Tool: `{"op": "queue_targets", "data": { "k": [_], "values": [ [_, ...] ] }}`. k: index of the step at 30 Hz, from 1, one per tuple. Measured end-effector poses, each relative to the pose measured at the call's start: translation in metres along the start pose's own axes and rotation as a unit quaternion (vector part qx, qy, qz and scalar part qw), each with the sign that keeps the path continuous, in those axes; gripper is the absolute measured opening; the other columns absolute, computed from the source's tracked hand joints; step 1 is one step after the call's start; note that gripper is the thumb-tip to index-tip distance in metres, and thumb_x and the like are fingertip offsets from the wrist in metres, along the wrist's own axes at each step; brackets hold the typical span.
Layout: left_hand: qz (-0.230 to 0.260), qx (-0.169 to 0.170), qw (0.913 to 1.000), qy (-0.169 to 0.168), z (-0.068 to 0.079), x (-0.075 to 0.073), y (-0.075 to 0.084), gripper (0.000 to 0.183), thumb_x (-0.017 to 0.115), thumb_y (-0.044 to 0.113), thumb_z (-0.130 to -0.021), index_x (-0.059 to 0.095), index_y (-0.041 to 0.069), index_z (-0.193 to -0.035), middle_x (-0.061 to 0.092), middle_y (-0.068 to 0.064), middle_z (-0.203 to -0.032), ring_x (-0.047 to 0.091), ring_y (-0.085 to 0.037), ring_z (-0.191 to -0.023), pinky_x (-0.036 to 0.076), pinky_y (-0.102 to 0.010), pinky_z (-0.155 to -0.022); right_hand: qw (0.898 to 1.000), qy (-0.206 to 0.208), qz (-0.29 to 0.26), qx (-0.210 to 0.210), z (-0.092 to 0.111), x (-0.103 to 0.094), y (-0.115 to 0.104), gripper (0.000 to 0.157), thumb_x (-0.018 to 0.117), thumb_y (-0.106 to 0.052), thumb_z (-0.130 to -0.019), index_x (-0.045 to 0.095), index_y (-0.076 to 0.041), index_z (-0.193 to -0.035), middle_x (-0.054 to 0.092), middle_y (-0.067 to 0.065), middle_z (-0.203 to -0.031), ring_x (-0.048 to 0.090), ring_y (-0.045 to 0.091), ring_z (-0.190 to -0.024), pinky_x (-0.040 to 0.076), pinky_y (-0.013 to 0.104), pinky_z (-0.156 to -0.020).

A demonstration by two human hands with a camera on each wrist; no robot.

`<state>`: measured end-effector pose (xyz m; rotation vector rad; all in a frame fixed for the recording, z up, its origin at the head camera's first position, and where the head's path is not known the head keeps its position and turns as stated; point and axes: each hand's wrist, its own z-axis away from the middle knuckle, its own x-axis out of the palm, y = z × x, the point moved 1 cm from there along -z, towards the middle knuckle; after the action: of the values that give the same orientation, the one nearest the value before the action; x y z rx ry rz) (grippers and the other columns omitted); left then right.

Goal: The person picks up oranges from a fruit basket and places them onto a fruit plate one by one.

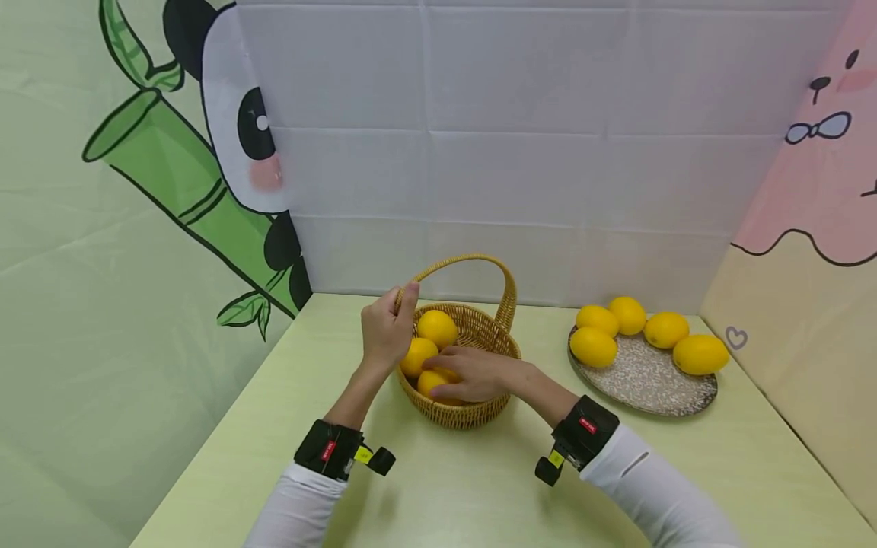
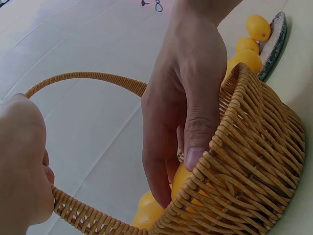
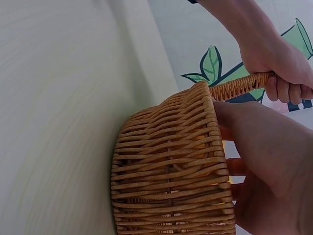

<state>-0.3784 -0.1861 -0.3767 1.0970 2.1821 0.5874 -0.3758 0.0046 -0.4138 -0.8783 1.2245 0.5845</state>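
A woven wicker basket [image 1: 454, 415] stands on the table with several yellow lemons inside. My left hand [image 1: 388, 329] grips the left side of its arched handle [image 1: 508, 303]. My right hand [image 1: 479, 374] reaches over the rim into the basket. Its thumb and fingers lie around a lemon [image 2: 181, 179] near the front wall, as the left wrist view shows. Two more lemons, one at the back [image 1: 437, 327] and one at the left [image 1: 417, 356], rest beside that hand. From the right wrist, the basket's wall [image 3: 168, 166] hides most of the fingertips.
To the right sits a speckled grey plate [image 1: 647, 384] with several lemons [image 1: 593, 347] along its back and sides. A pale wall sheet [image 1: 521, 175] rises behind the table [image 1: 438, 487], and printed side sheets stand left and right. Each wrist wears a black strap with a small camera.
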Motion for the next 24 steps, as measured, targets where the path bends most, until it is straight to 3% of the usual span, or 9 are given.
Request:
{"op": "queue_targets", "data": {
  "k": [11,24],
  "values": [
    [0.000,-0.001,1.0000,0.000,0.001,-0.001,0.002,0.056,0.050,0.042,-0.108,0.038,0.013,-0.061,0.034,-0.002,-0.050,0.029,-0.019,-0.040,0.017,-0.022,-0.040,0.999,-0.016,-0.015,-0.033,-0.011,0.001,-0.001,0.054,0.050,-0.048,-0.107,0.049,-0.019,-0.153,0.058,-0.003,-0.135,0.050,0.013,-0.118,0.044,0.038,-0.106],
    [-0.005,-0.005,1.0000,-0.003,0.001,0.000,0.000,0.058,0.049,0.043,-0.108,0.037,0.014,-0.061,0.033,-0.001,-0.050,0.028,-0.018,-0.040,0.017,-0.022,-0.040,0.999,-0.023,-0.032,-0.035,-0.013,0.002,0.001,0.052,0.054,-0.045,-0.106,0.051,-0.020,-0.151,0.058,-0.005,-0.124,0.052,0.012,-0.106,0.047,0.033,-0.096]
  ]
}}
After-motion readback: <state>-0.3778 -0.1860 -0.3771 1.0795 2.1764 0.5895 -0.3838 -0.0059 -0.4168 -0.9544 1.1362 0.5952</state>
